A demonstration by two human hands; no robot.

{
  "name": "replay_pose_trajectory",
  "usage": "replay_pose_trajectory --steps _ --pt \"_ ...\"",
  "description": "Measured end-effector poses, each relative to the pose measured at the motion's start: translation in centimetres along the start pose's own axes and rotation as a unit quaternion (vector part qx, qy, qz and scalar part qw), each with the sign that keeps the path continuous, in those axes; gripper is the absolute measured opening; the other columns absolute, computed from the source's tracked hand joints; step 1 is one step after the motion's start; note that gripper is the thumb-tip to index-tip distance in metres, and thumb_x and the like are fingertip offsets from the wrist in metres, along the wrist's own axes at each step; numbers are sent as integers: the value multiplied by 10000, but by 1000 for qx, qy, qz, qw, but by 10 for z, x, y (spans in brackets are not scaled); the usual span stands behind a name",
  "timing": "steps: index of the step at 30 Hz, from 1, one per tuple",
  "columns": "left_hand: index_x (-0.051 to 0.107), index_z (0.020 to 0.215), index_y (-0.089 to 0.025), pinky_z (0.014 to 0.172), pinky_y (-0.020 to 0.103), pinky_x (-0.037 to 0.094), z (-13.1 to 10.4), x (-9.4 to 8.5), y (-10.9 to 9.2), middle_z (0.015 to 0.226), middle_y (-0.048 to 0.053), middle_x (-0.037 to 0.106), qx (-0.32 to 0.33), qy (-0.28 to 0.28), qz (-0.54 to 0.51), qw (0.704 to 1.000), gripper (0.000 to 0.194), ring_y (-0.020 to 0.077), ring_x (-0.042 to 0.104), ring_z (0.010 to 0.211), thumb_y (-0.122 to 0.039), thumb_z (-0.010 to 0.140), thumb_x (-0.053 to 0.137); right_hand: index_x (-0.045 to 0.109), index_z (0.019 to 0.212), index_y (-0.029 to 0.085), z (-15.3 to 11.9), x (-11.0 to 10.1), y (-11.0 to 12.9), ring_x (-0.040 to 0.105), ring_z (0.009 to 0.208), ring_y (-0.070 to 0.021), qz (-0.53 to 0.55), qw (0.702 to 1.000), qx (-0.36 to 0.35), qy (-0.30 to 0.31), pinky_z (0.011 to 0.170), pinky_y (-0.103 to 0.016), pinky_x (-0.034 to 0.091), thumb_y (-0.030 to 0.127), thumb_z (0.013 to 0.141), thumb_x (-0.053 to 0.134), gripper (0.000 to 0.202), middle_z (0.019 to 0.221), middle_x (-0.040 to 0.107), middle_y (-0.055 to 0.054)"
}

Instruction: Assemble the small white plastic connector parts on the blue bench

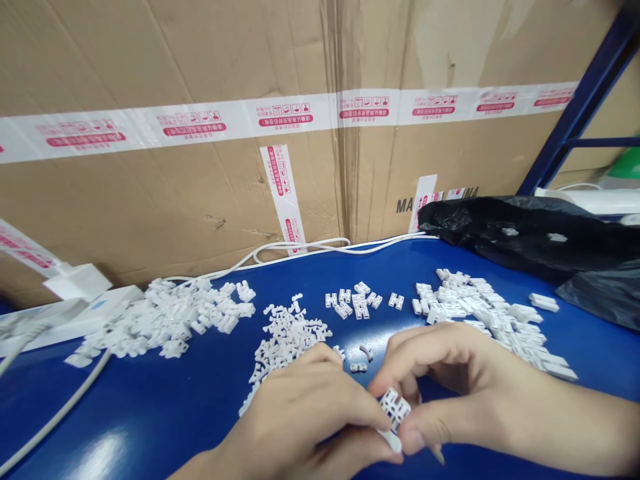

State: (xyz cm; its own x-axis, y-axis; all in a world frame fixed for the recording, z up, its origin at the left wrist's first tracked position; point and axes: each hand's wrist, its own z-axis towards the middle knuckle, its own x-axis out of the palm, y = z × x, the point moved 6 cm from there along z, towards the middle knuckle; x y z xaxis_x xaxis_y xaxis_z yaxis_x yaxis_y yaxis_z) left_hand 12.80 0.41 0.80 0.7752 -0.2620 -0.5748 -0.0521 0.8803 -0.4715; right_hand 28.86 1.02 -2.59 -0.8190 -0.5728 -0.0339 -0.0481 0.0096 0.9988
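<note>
Right hand (450, 393) curled, thumb and forefinger gripping one white plastic block with a slotted, H-patterned face (397, 407); left hand (310, 400) curled opposite, pinching one small white round-ended plastic tab (391, 441) between finger and thumb. Key relation, by our judgement: the tab sits at the near side of the block, touching or just beside its lower edge; we cannot tell whether the two are joined. Block tilted, slotted face turned up toward us; its long axis seems to run from far left to near right, though foreshortening leaves us unsure. It lies leftward of the right hand and rightward of the left, within reach of both sets of fingertips, so we call neither hand nearer. Counts: block in grip, 1; tab, 1. Just beyond the gap between the hands we log 1 curved white plastic piece (369, 351) and 1 short straight white plastic piece (358, 367). Farther beyond, about 8 white H-shaped plastic blocks (361, 307), some overlapping. Beyond the left hand, 1 heap of small curved white plastic parts (290, 333); farther left, 1 heap of chunkier white plastic parts (175, 310). Beyond the right hand, 1 heap of oblong white plastic blocks (490, 313). Pieces within heaps: we cannot count them.
</note>
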Motion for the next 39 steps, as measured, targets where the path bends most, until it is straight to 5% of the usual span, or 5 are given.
replay_pose_trajectory --steps 11,17,25,35,39 --pt "643 839 -171 751 305 488 0 2 -10 709 -32 700 42 -8 129 991 165 95 617 583 -11 878 646 790 1047 227 -11 3 19 662 751 -149 -212 969 -83 -98 736 -264 570 400 881 755 242 820 711 -32" --pt "639 917 -174 740 305 496 3 3 -7 758 -1 722 45 3 136 990 150 112 625 618 -27 900 618 760 900 209 -11 4 25 654 754 -162 -286 944 -120 -117 675 -253 548 362 912 701 164 812 714 -39" --pt "651 1116 -150 747 301 496 3 6 -7 849 33 751 39 15 117 992 238 123 635 680 -9 936 586 713 869 205 -10 2 21 600 697 -119 -294 943 -119 -97 663 -220 501 309 937 666 133 746 664 5" --pt "682 948 -192 816 330 494 4 0 -5 793 -14 734 14 10 153 988 137 115 641 641 -61 924 646 783 1004 232 -8 2 24 659 688 -139 -252 962 -78 -73 688 -239 552 377 936 700 180 748 709 -12" --pt "667 862 -193 730 273 517 4 -5 -4 863 9 727 -1 -22 157 987 102 126 665 727 -101 905 681 791 1003 227 -8 1 23 673 674 -140 -245 964 -79 -66 666 -228 556 397 927 715 201 755 725 -21"
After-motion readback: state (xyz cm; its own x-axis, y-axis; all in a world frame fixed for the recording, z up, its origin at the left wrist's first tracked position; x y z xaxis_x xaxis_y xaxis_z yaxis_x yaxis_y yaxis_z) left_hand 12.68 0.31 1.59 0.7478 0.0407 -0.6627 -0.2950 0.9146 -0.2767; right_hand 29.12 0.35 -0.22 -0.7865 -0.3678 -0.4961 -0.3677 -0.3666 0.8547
